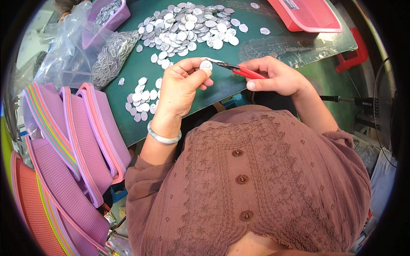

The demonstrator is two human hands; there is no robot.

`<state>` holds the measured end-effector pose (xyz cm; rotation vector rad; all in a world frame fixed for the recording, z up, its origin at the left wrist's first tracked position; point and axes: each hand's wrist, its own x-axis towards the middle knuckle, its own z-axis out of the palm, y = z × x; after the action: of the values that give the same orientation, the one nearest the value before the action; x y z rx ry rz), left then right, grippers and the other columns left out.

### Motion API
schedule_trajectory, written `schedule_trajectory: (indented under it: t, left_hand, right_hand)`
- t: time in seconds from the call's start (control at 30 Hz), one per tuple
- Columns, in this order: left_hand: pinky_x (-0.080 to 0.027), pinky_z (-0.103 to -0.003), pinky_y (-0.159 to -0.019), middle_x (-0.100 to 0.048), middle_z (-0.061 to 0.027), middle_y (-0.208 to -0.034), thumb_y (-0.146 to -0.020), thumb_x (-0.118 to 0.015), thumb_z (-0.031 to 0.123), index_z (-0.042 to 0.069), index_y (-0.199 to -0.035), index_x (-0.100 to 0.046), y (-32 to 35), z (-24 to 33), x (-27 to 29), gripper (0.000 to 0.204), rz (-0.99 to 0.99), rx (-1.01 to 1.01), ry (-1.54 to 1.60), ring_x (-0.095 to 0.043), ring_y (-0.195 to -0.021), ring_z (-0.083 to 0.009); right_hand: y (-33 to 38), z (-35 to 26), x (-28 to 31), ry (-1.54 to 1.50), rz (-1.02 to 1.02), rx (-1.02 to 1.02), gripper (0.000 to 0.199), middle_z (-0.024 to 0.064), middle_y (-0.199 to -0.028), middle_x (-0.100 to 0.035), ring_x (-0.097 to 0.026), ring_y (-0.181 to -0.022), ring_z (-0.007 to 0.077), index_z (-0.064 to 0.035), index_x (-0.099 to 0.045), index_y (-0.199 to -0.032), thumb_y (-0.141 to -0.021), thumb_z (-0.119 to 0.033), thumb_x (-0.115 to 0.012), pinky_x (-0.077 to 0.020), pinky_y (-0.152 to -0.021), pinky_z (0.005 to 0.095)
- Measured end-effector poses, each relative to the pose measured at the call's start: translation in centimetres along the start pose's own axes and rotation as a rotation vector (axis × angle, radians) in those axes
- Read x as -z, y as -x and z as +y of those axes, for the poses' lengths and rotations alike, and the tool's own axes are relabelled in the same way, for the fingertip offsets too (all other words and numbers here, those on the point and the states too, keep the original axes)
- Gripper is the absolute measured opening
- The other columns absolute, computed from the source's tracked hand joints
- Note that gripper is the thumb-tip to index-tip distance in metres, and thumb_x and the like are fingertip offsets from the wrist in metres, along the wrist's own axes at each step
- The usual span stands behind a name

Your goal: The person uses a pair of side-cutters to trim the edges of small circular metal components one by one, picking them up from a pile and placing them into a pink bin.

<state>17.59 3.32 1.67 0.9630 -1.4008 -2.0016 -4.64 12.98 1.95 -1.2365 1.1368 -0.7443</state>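
Between the thumb and fingers of my left hand point(179, 87) is a round silver metal tag point(206, 66), held upright over the green table point(228, 87). My right hand point(277, 77) is closed around red-handled pliers point(251, 73). Their dark jaws reach left to the tag's upper edge, where a small metal piece seems to be; it is too small to make out. A big heap of similar silver tags point(183, 30) covers the far middle of the table. A smaller scatter of tags point(143, 100) lies left of my left forearm.
At the far left, a clear bag of metal clips point(113, 62) sits beside a purple basket point(87, 34). A pink basket point(316, 19) stands far right. Stacked plastic baskets point(92, 145) crowd my left side. Beyond the table's right edge are a red stool point(356, 53) and a fan point(382, 102).
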Motion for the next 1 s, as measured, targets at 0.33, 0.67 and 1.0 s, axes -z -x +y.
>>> schedule_trajectory:
  t: [0.33,0.67,1.0]
  left_hand:
    - [-0.051,-0.022,-0.064,-0.064,-0.0081,-0.086,-0.084,-0.06,0.003,-0.003,-0.106,-0.06,0.2,-0.1,0.1,0.023,0.027,0.043,0.12,-0.063,-0.071,-0.0132]
    - [-0.054,-0.032,-0.077,-0.062,-0.0151,-0.097,-0.091,-0.042,0.005,-0.009,-0.115,-0.052,0.3,-1.1,1.4,0.029,-0.031,0.039,0.301,-0.064,-0.086,-0.0246]
    - [-0.051,-0.039,-0.087,-0.056,-0.0215,-0.108,-0.091,-0.039,0.011,-0.013,-0.119,-0.045,0.3,-1.5,2.3,0.037,-0.048,0.039,0.42,-0.06,-0.098,-0.032]
  right_hand:
    - [0.4,0.6,0.6,-0.123,0.158,-0.021,0.051,-0.0022,-0.086,-0.054,-0.047,-0.075,0.0052,0.0003,-0.053,-0.119,-0.079,-0.029,-0.068,-0.0388,-0.064,0.0198]
    - [-0.1,1.6,0.6,-0.043,0.148,0.017,0.052,0.0001,-0.087,-0.055,-0.048,-0.077,0.0075,0.0018,-0.052,-0.119,-0.079,-0.028,-0.068,-0.0392,-0.067,0.0216]
    - [-0.1,1.1,0.6,-0.041,0.126,0.005,0.052,0.0024,-0.094,-0.057,-0.05,-0.085,0.0088,0.003,-0.052,-0.118,-0.078,-0.027,-0.068,-0.0409,-0.076,0.023]
